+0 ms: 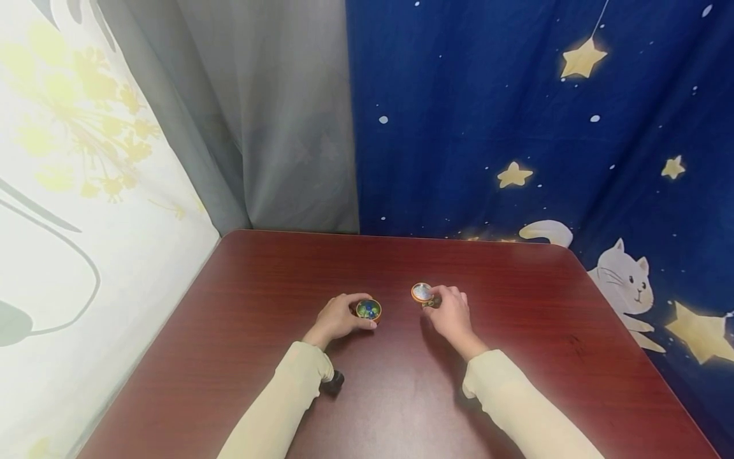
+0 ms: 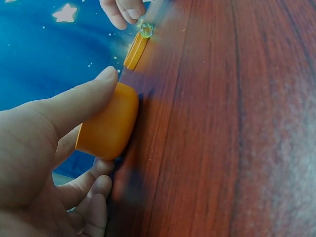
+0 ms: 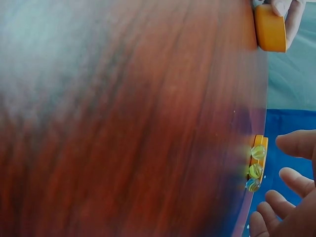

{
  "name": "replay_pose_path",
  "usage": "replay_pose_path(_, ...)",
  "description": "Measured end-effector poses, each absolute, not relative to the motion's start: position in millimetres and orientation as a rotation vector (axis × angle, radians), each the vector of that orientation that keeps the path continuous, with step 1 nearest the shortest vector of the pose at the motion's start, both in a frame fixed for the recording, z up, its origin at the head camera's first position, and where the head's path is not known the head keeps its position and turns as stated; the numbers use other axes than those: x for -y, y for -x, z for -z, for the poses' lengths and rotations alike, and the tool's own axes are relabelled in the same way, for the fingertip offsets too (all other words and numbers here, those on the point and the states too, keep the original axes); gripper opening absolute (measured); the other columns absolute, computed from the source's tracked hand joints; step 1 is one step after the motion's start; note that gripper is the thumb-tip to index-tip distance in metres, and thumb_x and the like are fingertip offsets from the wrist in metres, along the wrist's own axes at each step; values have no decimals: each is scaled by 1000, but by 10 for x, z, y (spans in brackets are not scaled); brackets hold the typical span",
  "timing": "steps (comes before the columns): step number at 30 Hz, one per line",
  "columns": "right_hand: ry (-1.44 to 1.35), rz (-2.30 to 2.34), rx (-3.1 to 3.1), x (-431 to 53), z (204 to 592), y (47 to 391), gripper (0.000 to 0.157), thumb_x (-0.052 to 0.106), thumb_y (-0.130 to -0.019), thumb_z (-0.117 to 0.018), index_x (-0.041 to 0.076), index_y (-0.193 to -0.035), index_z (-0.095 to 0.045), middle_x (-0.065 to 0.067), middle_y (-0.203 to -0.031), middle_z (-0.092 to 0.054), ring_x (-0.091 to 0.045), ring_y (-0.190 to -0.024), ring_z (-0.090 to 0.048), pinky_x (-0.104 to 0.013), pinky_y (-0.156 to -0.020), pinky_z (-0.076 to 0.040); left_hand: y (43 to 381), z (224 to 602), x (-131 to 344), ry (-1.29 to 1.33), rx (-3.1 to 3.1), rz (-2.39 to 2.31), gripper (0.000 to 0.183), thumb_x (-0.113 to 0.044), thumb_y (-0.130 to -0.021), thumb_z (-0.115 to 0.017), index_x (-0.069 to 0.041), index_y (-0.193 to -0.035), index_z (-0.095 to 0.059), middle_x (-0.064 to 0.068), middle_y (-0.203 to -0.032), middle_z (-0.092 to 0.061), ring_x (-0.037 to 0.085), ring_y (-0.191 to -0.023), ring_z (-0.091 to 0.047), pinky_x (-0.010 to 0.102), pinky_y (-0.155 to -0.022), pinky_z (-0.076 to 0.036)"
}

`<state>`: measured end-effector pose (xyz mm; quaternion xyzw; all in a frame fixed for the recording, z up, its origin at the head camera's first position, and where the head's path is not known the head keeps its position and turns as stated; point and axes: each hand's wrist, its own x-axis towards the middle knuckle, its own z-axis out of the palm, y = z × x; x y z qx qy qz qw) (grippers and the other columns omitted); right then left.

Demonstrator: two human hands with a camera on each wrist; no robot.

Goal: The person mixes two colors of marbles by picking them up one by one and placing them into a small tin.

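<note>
My left hand (image 1: pixel 338 317) grips a small round orange tub (image 2: pixel 111 121) between thumb and fingers, its base at the tabletop. Through its open top, blue and green marbles (image 1: pixel 369 310) show in the head view. To the right, an orange lid (image 1: pixel 422 292) lies with its silvery inside facing up. Beside the lid, on the near side, sit glass marbles; the right wrist view shows a clear yellowish marble (image 3: pixel 257 151), a yellow-green marble (image 3: pixel 255 171) and a bluish marble (image 3: pixel 253 185). My right hand (image 1: pixel 453 313) hovers by the lid and marbles, fingers spread and holding nothing visible.
The reddish-brown wooden table (image 1: pixel 275 268) has rounded far corners. Behind it hang a grey curtain (image 1: pixel 292 127) and a blue starry curtain (image 1: pixel 447 127). A pale patterned wall (image 1: pixel 143 255) borders the left side. A black device (image 1: pixel 334 384) sits at the left cuff.
</note>
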<state>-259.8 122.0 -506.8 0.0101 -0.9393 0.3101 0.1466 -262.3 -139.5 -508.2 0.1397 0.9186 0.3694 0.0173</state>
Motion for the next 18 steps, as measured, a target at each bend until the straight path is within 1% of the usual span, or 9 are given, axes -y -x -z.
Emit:
replay_pose_path(10, 16, -886, 2768, -1286, 5062, 2635, 37, 15, -70, -84, 4, -102, -68, -17, -105, -60, -35, -99, -48, -47, -84, -37, 2646, 5126, 1394, -424, -2855, -1143, 57, -40, -66, -89, -32, -118, -67, -10, -84, -63, 11, -79, -57, 35, -71, -45)
replay_pose_path(18, 7, -882, 2822, -1310, 5077, 2633, 38, 15, -73, -83, 4, -106, -68, -17, -108, -60, -36, -101, -48, -49, -85, -39, 2631, 5126, 1390, -421, -2855, -1153, 57, -40, -66, -89, -31, -118, -68, -9, -83, -63, 11, -78, -56, 35, -70, -45)
